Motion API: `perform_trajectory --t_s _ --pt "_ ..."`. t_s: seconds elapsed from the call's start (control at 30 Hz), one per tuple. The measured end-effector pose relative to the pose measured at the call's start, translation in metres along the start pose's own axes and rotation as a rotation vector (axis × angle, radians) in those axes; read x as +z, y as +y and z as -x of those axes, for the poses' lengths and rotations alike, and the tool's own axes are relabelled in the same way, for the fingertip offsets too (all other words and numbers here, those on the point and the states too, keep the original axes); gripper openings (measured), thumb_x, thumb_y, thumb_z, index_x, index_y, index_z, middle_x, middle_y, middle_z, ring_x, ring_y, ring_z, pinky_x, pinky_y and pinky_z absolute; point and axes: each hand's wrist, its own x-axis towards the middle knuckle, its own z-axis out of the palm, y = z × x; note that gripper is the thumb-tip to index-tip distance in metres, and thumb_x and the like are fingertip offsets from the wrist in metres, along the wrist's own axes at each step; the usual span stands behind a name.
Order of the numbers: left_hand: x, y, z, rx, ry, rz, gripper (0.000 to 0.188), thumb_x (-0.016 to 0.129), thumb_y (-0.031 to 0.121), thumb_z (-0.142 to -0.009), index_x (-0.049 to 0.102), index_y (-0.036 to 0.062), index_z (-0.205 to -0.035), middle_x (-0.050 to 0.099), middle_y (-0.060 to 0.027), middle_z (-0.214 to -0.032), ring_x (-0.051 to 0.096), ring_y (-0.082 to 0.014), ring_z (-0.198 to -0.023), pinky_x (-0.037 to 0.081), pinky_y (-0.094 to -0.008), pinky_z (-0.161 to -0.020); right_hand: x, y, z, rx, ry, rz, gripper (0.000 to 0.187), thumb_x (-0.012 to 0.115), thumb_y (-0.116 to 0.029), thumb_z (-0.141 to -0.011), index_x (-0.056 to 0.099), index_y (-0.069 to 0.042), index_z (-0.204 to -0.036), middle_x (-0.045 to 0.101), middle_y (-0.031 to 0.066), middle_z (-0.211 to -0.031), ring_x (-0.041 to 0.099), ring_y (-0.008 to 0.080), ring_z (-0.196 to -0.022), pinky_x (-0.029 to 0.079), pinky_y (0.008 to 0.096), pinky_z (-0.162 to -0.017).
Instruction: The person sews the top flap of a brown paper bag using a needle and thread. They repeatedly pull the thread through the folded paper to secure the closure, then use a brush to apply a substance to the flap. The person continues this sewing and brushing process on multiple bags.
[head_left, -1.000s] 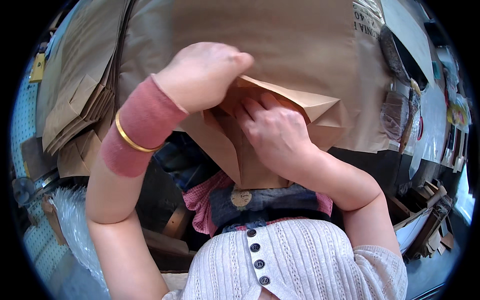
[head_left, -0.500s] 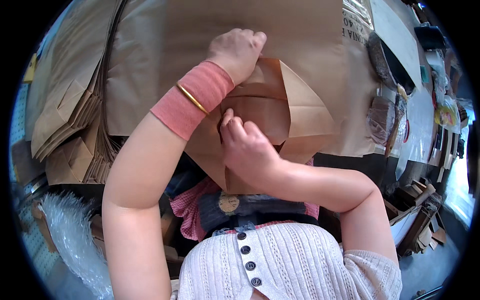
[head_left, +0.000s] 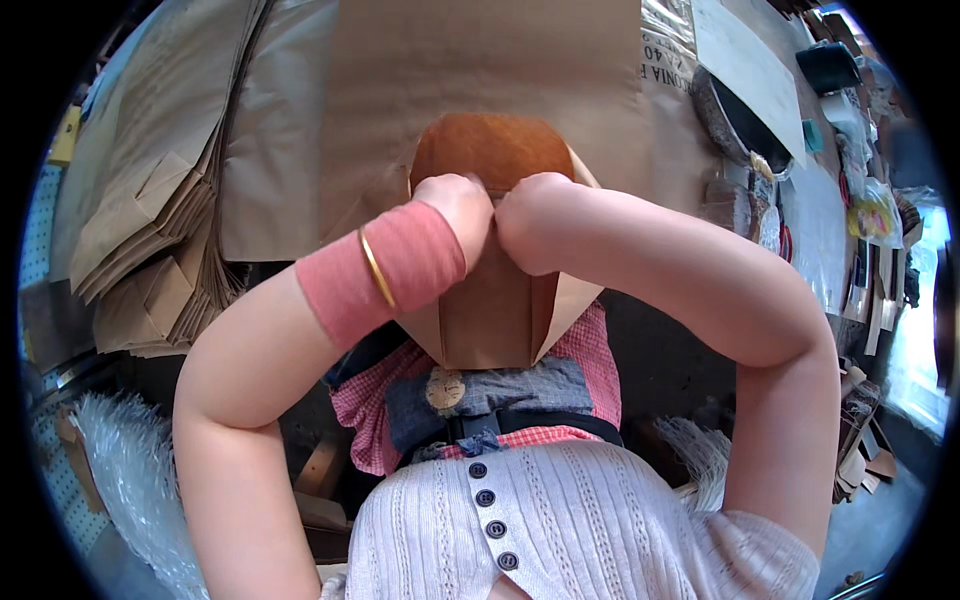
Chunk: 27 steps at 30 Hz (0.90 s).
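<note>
A brown paper bag lies in front of me with its folded end toward me and pale flaps angled out at its sides. Beyond my hands shows a rounded orange-brown panel, and a strip of the same colour appears along the bag's right side; I cannot tell its material. My left hand, below a pink wristband and gold bangle, is closed at the paper's fold. Right beside it, my right hand is curled closed on the same fold. The fingertips of both are mostly hidden.
A large brown paper sheet covers the worktop. Stacked folded paper bags stand at the left. To the right lie a dark rough-edged trough, a brush and plastic-wrapped items. Shredded clear plastic hangs lower left.
My right hand has moved up and right, and my left hand down toward me, so they now meet. The bag's opened end has been folded, and the orange-brown panel now shows beyond it.
</note>
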Motion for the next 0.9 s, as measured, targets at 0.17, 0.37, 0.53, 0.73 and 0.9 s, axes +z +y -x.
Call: perform_trajectory --t_s 0.17,0.37,0.53,0.73,0.9 --pt "0.040 -0.020 0.025 -0.251 -0.099 -0.161 0.035 0.064 0.015 -0.083 0.062 0.0055 -0.117 0.069 -0.0143 -0.103 0.071 -0.0269 -0.089 0.058 -0.0368 -0.073 0.062 -0.003 0.005 0.376 0.123 0.260 0.062 0.076 -0.014 -0.071 0.049 -0.005 -0.126 0.067 0.0121 -0.114 0.068 0.0289 -0.100 0.056 0.0382 -0.083" --pt "0.049 -0.049 0.018 -0.363 0.333 -0.283 0.046 0.063 0.013 -0.081 0.057 0.0066 -0.126 0.068 -0.0149 -0.104 0.070 -0.0286 -0.085 0.058 -0.0365 -0.066 0.076 0.047 0.030 0.493 0.466 -0.125 0.061 0.076 -0.011 -0.068 0.053 -0.011 -0.124 0.063 0.0153 -0.109 0.066 0.0304 -0.104 0.056 0.0439 -0.079" --pt "0.010 -0.061 0.023 0.019 0.225 0.466 0.056 0.062 0.000 -0.065 0.056 0.0007 -0.121 0.059 -0.0184 -0.116 0.059 -0.0346 -0.111 0.048 -0.0387 -0.095 0.086 0.082 0.038 0.179 0.568 -0.149 0.059 0.082 -0.015 -0.064 0.058 -0.011 -0.118 0.063 0.0130 -0.107 0.065 0.0317 -0.101 0.055 0.0423 -0.079" --pt "0.001 -0.076 0.022 0.204 0.077 0.780 0.058 0.064 0.008 -0.063 0.059 -0.0021 -0.120 0.053 -0.0179 -0.126 0.050 -0.0336 -0.122 0.041 -0.0378 -0.105 0.093 0.075 0.043 -0.280 0.685 -0.469 0.021 0.075 -0.012 -0.070 0.066 -0.003 -0.086 0.062 0.0137 -0.084 0.063 0.0358 -0.082 0.051 0.0428 -0.074" --pt "-0.011 -0.072 0.024 0.072 0.032 0.704 0.044 0.074 0.015 -0.067 0.063 -0.0022 -0.106 0.058 -0.0193 -0.115 0.054 -0.0335 -0.114 0.044 -0.0385 -0.099 0.079 0.093 0.007 -0.022 0.800 -0.560 0.019 0.070 -0.020 -0.081 0.067 -0.002 -0.076 0.063 0.0207 -0.073 0.063 0.0397 -0.074 0.051 0.0451 -0.066"
